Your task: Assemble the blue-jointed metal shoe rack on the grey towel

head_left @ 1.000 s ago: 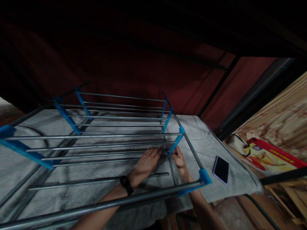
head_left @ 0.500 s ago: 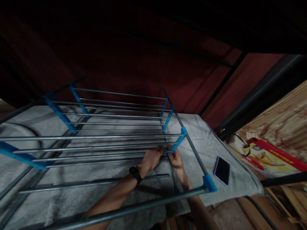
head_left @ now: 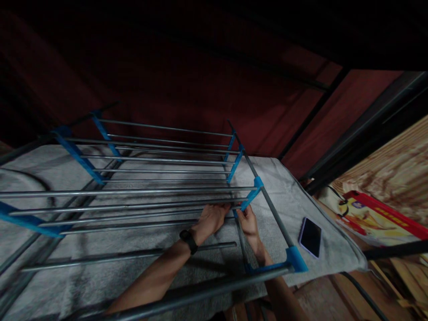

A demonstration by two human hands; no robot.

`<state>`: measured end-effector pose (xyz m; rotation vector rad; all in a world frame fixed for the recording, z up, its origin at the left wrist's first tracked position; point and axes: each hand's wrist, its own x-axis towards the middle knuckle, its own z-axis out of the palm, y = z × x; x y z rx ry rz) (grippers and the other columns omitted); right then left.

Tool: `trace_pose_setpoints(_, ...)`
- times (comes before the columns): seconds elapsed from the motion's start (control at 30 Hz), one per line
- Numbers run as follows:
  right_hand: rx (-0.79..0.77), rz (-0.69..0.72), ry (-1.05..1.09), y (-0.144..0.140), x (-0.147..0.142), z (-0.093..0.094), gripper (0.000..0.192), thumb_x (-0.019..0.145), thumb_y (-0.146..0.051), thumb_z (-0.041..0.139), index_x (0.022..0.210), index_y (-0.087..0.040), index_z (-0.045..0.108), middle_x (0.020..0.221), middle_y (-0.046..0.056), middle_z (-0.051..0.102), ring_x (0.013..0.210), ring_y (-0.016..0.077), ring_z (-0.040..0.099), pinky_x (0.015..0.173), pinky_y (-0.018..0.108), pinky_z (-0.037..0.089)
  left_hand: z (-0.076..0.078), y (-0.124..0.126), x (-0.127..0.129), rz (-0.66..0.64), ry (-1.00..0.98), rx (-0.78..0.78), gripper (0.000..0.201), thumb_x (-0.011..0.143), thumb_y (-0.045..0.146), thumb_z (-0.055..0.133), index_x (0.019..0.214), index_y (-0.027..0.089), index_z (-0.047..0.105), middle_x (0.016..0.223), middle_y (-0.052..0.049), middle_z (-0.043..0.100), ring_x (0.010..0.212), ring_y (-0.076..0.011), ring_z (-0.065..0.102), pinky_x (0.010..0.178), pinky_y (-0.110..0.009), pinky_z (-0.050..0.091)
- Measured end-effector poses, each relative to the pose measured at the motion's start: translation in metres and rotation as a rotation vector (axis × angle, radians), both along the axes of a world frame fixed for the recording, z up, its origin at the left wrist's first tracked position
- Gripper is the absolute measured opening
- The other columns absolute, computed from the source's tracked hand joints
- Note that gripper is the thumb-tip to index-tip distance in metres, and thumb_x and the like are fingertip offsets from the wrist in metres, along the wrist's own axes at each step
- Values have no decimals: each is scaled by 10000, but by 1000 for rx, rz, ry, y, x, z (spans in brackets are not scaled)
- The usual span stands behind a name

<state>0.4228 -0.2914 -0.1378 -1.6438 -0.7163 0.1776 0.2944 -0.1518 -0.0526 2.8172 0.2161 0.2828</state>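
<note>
Grey steel rods and blue plastic brackets make up the rack [head_left: 150,178], which lies on its side across a pale towel [head_left: 277,178] spread over a bed. The left hand [head_left: 210,218], a dark watch [head_left: 188,240] on its wrist, reaches in between the tiers and curls its fingers over the end of one rod [head_left: 133,207], close to where that rod meets a blue bracket [head_left: 249,200]. The right hand [head_left: 248,221] is closed around the lower end of the same bracket, thumb and fingers pressed together on the plastic. The two hands sit just beside each other at the right-hand corner of the frame.

By its look, the rack is light and hollow-tubed: stiff along each rod, but likely loose and springy at the push-fit joints, with smooth metal that could slip in a bare grip. The firmer hold appears to be at the brackets and the rod ends next to them, not mid-span, where the thin tubes would flex.

A loose rod [head_left: 127,255] lies on the towel under the left forearm. A phone [head_left: 310,237] rests on the towel to the right, well apart from the hands, and a red carton [head_left: 381,216] sits beyond the bed's edge.
</note>
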Motion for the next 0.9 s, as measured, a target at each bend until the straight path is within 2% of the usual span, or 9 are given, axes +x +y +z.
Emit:
trace_pose_setpoints(0.2, -36, -34, -18, -1, -1, 2, 376, 897, -468, 571, 1155, -196, 597, 1124, 65, 683, 1022, 243, 634, 930, 368, 475, -4, 1, 0, -18, -5, -12, 305, 995, 196, 406, 1180, 211, 648, 1084, -95, 738, 963, -249, 699, 819, -351, 521)
trace_pose_setpoints(0.57, -112, -35, -73, -2, -4, 2, 405, 918, -481, 532, 1195, -186, 559, 1063, 69, 696, 907, 233, 660, 844, 333, 505, 1, 0, -2, -19, 4, -6, 299, 991, 182, 413, 1164, 196, 656, 1076, -106, 736, 946, -246, 699, 810, -347, 522)
trace_pose_setpoints(0.9, -156, -55, -165, -2, -6, 2, 296, 940, -417, 480, 1149, -218, 547, 1078, 83, 685, 982, 270, 652, 869, 373, 509, -5, 2, 2, -51, 20, -1, 269, 986, 198, 427, 1134, 192, 652, 1070, -114, 741, 977, -254, 701, 885, -372, 523)
